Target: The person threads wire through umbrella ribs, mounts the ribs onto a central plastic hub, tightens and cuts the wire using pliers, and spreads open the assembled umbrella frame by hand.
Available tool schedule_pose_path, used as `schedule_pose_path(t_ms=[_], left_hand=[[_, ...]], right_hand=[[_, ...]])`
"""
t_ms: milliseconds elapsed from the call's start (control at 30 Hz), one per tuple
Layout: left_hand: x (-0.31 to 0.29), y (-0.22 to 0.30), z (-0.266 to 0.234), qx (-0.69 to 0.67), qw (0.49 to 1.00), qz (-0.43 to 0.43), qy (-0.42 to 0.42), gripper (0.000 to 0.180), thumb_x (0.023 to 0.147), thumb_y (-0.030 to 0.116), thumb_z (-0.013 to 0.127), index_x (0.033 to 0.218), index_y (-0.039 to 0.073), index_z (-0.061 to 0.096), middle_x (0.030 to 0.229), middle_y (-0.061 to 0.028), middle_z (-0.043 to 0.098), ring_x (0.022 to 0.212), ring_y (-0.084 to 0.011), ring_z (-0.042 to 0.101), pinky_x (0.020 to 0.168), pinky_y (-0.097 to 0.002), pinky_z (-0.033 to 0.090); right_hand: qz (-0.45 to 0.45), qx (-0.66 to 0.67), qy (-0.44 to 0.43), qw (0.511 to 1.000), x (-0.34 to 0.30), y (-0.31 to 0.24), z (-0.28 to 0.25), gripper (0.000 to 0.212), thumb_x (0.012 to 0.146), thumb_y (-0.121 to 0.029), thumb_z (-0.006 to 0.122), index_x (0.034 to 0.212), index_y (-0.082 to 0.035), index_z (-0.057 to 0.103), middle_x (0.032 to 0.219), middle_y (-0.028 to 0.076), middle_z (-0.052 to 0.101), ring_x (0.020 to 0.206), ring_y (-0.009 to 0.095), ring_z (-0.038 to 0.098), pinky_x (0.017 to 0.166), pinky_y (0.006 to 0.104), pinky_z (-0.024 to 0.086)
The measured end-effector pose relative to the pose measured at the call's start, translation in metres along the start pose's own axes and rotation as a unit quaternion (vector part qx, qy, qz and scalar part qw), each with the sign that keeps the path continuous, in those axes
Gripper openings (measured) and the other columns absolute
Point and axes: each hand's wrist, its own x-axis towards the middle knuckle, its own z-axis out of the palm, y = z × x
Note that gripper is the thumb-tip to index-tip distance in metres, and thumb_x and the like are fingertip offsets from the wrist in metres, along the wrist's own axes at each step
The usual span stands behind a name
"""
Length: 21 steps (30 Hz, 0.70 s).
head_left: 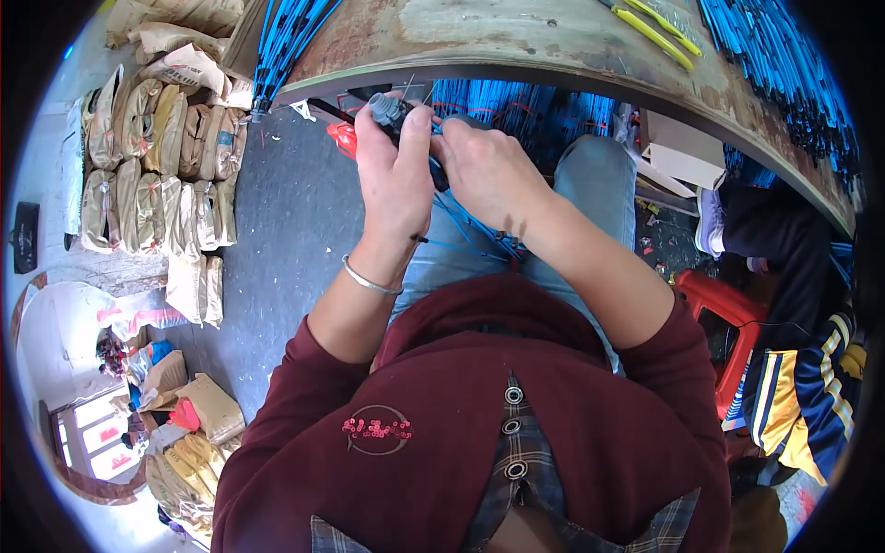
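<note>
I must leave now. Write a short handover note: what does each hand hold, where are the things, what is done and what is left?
Left hand: holds a grey connector at the table edge.
Right hand: pinches blue wires at the connector; the wires trail down over the lap.
More blue wire bundles lie on the table.
Done: cannot tell how many wires are seated.
Left: likely the loose wires.

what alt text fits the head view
Seen from above, a seated person's left hand and right hand hold a small grey part with blue wires over their lap, at the edge of a worn table. Tan sacks lie on the floor.
</note>
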Motion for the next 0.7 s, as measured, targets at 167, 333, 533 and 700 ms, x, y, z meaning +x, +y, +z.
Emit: schedule_pose_path(t_ms=[167, 333, 533, 700], left_hand=[[0.001, 0.004, -0.006, 0.027, 0.997, 0.039, -0.063, 0.030, 0.087, 0.010, 0.054, 0.112, -0.001, 0.043, 0.096, -0.0091, 0.056, 0.085, -0.0137, 0.053, 0.078, -0.0270, 0.044], [-0.001, 0.016, -0.016, -0.063, 0.977, 0.067, -0.191, 0.035, 0.086, 0.008, 0.054, 0.116, -0.002, 0.041, 0.097, -0.0116, 0.057, 0.090, -0.0182, 0.055, 0.083, -0.0308, 0.043], [0.005, 0.019, -0.023, -0.083, 0.944, 0.092, -0.306, 0.039, 0.085, 0.008, 0.055, 0.120, -0.001, 0.040, 0.102, -0.0143, 0.057, 0.098, -0.0220, 0.055, 0.088, -0.0340, 0.042], [0.006, 0.016, -0.031, -0.018, 0.946, 0.087, -0.311, 0.038, 0.084, 0.007, 0.055, 0.118, -0.001, 0.041, 0.104, -0.0149, 0.057, 0.099, -0.0232, 0.055, 0.090, -0.0363, 0.041]], right_hand=[[-0.055, -0.042, 0.018, 0.997, -0.009, 0.003, -0.003, 0.017, 0.087, -0.019, 0.052, 0.083, -0.002, 0.051, 0.076, 0.019, 0.059, 0.069, 0.036, 0.059, 0.057, 0.0417, 0.047], [-0.167, 0.157, 0.184, 0.956, -0.023, 0.013, 0.000, 0.011, 0.080, -0.009, 0.060, 0.086, -0.001, 0.057, 0.077, 0.014, 0.059, 0.070, 0.029, 0.059, 0.060, 0.0360, 0.048], [-0.187, 0.162, 0.071, 0.966, -0.021, 0.020, -0.017, 0.012, 0.077, -0.003, 0.061, 0.089, 0.001, 0.061, 0.086, 0.013, 0.061, 0.073, 0.025, 0.061, 0.066, 0.0313, 0.049], [-0.240, 0.143, 0.063, 0.958, -0.013, 0.026, -0.014, 0.016, 0.077, -0.002, 0.061, 0.093, 0.002, 0.060, 0.093, 0.015, 0.062, 0.080, 0.026, 0.062, 0.070, 0.0310, 0.050]])
